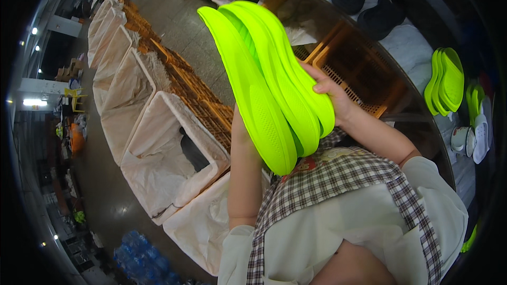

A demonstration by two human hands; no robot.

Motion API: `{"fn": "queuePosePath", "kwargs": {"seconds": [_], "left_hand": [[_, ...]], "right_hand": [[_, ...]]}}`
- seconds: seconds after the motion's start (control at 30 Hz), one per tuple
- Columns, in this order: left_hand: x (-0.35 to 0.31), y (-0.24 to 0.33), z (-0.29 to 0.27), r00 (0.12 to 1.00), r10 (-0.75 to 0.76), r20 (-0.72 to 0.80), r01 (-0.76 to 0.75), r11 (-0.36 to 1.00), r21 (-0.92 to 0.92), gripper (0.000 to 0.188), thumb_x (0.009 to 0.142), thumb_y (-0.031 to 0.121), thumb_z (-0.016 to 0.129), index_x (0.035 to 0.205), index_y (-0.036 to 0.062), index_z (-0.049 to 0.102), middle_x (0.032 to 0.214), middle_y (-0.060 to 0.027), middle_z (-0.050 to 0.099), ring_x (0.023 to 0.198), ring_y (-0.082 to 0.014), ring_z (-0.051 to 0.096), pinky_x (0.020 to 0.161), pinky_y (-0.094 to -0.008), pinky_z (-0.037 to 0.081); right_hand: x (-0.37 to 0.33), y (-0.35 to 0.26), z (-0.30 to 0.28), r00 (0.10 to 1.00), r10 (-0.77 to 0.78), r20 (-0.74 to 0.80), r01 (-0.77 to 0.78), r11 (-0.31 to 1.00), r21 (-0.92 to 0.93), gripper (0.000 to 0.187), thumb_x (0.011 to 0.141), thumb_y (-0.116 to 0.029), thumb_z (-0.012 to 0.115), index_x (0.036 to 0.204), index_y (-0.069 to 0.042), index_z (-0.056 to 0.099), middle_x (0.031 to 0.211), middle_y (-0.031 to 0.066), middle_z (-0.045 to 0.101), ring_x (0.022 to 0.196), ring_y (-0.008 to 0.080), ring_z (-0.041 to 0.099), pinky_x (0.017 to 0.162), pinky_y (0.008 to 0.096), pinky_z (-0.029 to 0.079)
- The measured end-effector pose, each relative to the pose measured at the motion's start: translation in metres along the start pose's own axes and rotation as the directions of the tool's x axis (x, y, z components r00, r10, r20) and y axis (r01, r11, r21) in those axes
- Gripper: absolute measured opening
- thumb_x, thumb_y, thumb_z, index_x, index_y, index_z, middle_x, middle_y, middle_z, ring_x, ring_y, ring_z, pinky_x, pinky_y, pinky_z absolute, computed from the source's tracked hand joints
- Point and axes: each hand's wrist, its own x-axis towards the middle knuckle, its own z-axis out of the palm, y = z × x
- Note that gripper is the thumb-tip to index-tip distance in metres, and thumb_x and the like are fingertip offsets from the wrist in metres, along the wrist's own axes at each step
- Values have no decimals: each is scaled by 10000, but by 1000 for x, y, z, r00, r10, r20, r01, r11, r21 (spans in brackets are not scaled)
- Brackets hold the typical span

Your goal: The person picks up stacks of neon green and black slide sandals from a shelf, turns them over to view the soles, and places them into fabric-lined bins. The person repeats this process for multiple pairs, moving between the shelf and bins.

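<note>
A stack of bright lime-green shoe soles (274,68), which looks like three nested together, is held up in front of my chest. My right hand (335,97) grips its right edge, thumb on the near side and the other fingers partly behind. On the other side my left forearm (245,179) rises behind the stack, so the soles hide the left hand and its fingers. The stack leans, with its upper end toward the far left and its lower end close to my checked apron (317,184).
Cloth-lined orange baskets (174,163) stand in a row at left. An orange crate (351,79) sits beyond my right hand. The worktop (412,47) at right carries black soles (380,16), more green soles (443,82), and a white mug (462,141). A blue bundle (142,258) lies lower left.
</note>
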Motion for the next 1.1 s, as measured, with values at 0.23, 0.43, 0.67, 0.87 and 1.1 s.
{"fn": "queuePosePath", "kwargs": {"seconds": [0.23, 0.43, 0.67, 0.87, 1.1], "left_hand": [[8, 12, -20, 964, -200, 178, 227, 963, -147, 475, 927, 210, 497, 1333, -5, 379, 1256, -200, 517, 1129, -316, 549, 895, -442, 504], [19, -17, 15, 992, 128, 17, -122, 876, 466, 640, 902, 156, 526, 1440, 93, 186, 1342, -171, 420, 1174, -300, 494, 943, -407, 458], [0, 24, 20, 965, 125, 229, -224, 846, 483, 500, 931, 194, 525, 1352, -41, 393, 1312, -143, 443, 1194, -221, 441, 981, -350, 385], [-3, 26, 26, 893, 223, 391, -429, 684, 590, 481, 834, 30, 562, 1303, -35, 475, 1404, -144, 355, 1255, -232, 415, 1004, -351, 383], [-7, 26, 33, 856, 250, 453, -494, 653, 574, 498, 822, 10, 570, 1306, -40, 464, 1403, -134, 345, 1256, -248, 413, 1011, -368, 378]], "right_hand": [[1, -26, 12, 974, 116, -192, -199, 844, -498, 676, 849, -108, 481, 1449, -2, 188, 1403, 206, 356, 1280, 253, 405, 1056, 353, 331], [3, -25, 30, 991, -103, -90, 8, 699, -715, 818, 907, -290, 579, 1462, -45, 32, 1430, 197, 263, 1340, 303, 270, 1090, 392, 252], [-2, -46, 2, 980, 126, -153, -104, 984, 148, 495, 910, -260, 468, 1306, 36, 433, 1248, 195, 552, 1084, 311, 583, 968, 416, 448], [-9, -55, -3, 990, 115, -82, -82, 940, 331, 523, 878, -222, 461, 1347, 1, 398, 1279, 203, 524, 1102, 322, 571, 961, 427, 455], [-11, -57, -2, 986, 152, -68, -119, 929, 351, 538, 864, -212, 457, 1359, -12, 388, 1291, 200, 515, 1109, 313, 570, 965, 426, 453]]}}
